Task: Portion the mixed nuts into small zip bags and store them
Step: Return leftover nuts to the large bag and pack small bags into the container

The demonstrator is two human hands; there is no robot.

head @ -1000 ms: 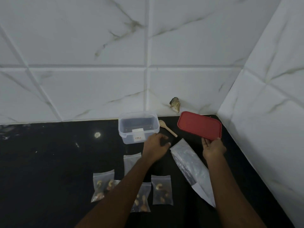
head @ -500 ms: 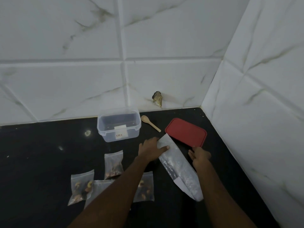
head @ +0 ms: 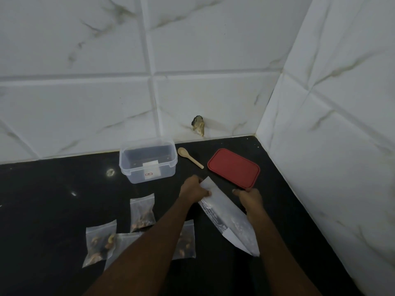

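A large white and foil nut pouch (head: pixel 228 218) lies slanted on the black counter (head: pixel 42 210). My left hand (head: pixel 193 189) pinches its far top end. My right hand (head: pixel 249 197) has curled fingers against the pouch's right edge, just in front of the red lid (head: pixel 234 167); whether it grips anything is unclear. Small zip bags with nuts lie at the front left: one (head: pixel 142 212) near the middle, one (head: pixel 100 242) further left, and another (head: pixel 186 238) half hidden by my left forearm. A clear plastic container (head: pixel 148 161) stands open behind them.
A small wooden spoon (head: pixel 190 160) lies between the container and the lid. White marble-look tiled walls close off the back and the right (head: pixel 331 146), forming a corner. A small chipped spot (head: pixel 198 126) marks the back wall's base.
My right hand has set the red lid down flat on the counter and drawn back to the pouch's right edge. My left hand moved right and took the pouch's top end.
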